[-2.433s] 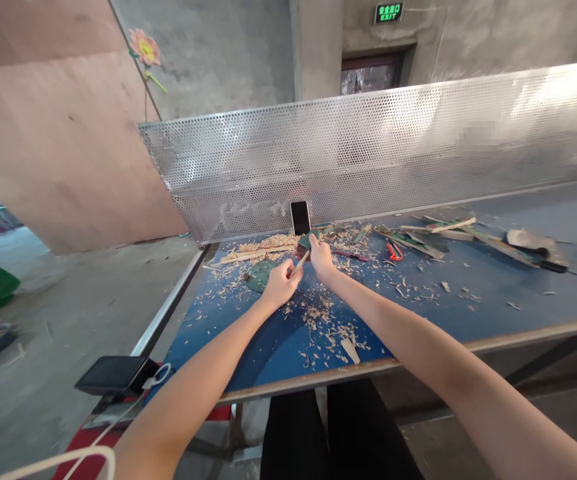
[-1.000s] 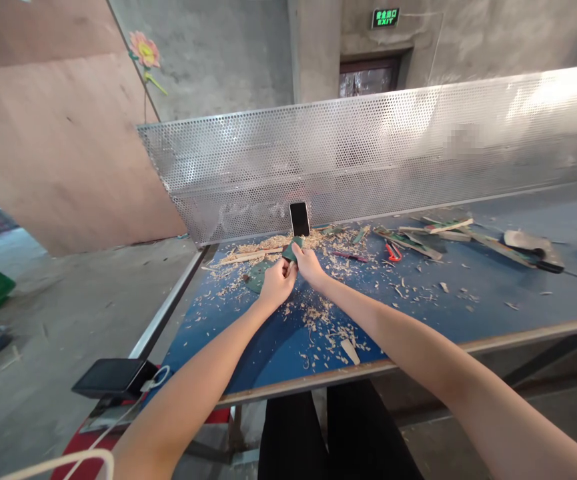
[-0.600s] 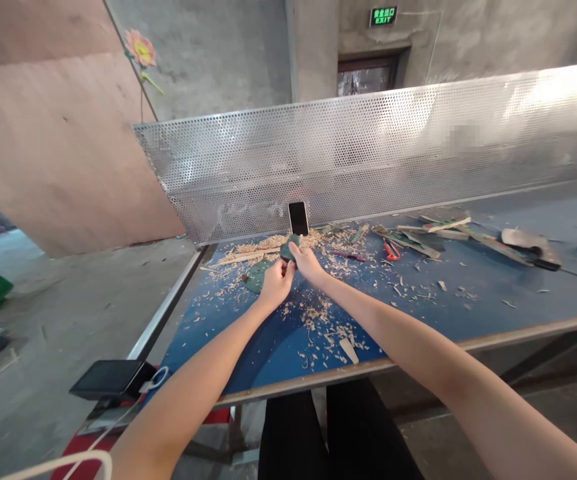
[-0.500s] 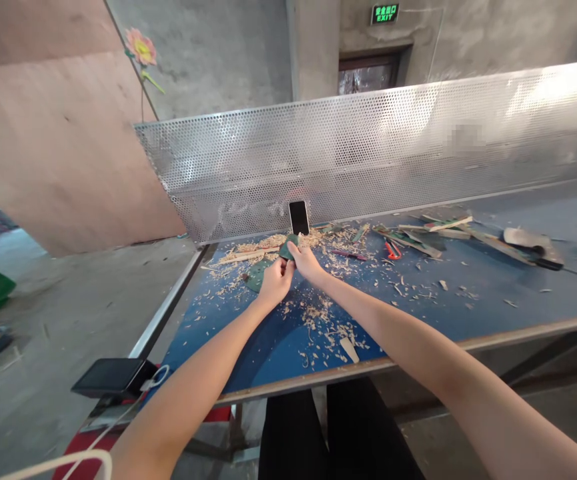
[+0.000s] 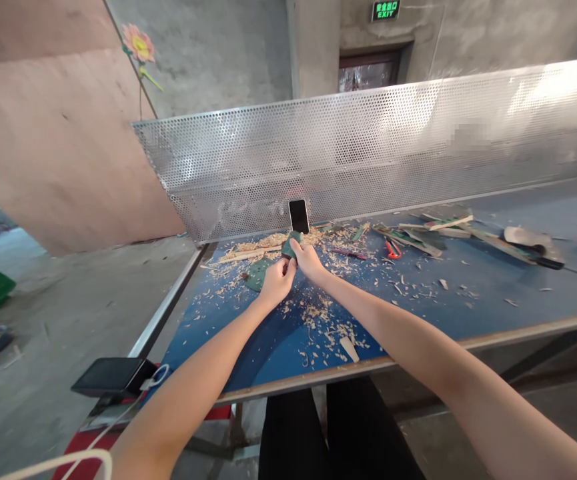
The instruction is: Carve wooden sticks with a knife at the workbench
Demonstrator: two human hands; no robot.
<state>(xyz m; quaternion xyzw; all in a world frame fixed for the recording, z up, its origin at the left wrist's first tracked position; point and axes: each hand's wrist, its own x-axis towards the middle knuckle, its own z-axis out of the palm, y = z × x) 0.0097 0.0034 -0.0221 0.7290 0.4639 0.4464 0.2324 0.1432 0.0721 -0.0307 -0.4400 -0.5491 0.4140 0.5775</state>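
The 2 hands meet at the middle of the frame, above the surface [image 5: 493,280]. The right hand [image 5: 309,260] is clamped on a small green piece [image 5: 291,245], its thumb laid along the near side. The left hand [image 5: 277,280] is just below and to the left, touching the right, its fingers curled in under the piece; whether they grip anything is hidden.

Just left of the left hand, a flat green disc [image 5: 255,275] lies on the surface, with a pale stick [image 5: 248,254] behind it. Shavings [image 5: 318,312] are strewn around and below the hands, and 1 pale chip [image 5: 349,349] lies at the surface's near edge, bottom centre.

Behind the hands a phone [image 5: 299,217] stands tilted back by the perforated panel [image 5: 248,167], which crosses the frame. To the right lie a purple strip [image 5: 349,254], a red tool [image 5: 393,250] and a heap of green-edged strips [image 5: 413,239].

At lower left, a black device [image 5: 112,377] sits beside a looped white cable [image 5: 161,375]. A flower [image 5: 139,45] is at upper left; a lit green exit sign [image 5: 385,10] is at upper right.
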